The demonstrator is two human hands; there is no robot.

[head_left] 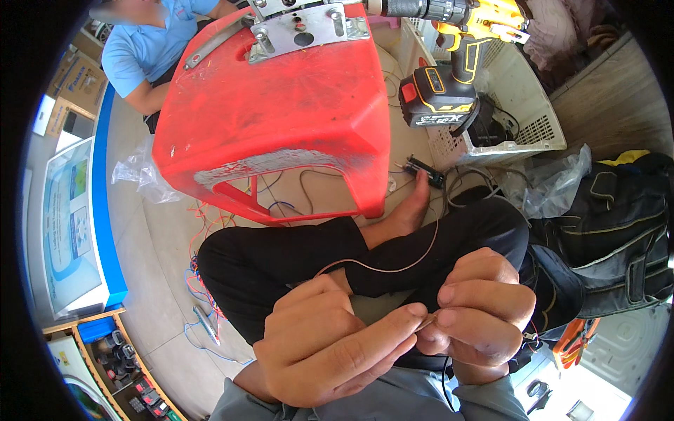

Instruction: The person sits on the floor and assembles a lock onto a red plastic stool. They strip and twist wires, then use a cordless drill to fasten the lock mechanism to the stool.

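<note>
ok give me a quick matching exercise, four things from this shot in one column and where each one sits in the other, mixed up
Things:
1. red plastic stool
2. cordless drill
3. thin wire
4. clear plastic bag

Places:
A. pinched between the left hand and right hand
B. on the floor left of the stool
C. upper right, over the white basket
D. centre, with a metal plate bolted on top

Pairs: 1-D, 2-C, 3-A, 4-B

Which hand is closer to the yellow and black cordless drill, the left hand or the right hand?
The right hand. It is low in the picture, almost straight below the cordless drill, which rests against the white basket. The left hand is further left and lower, so it is farther away.
</note>
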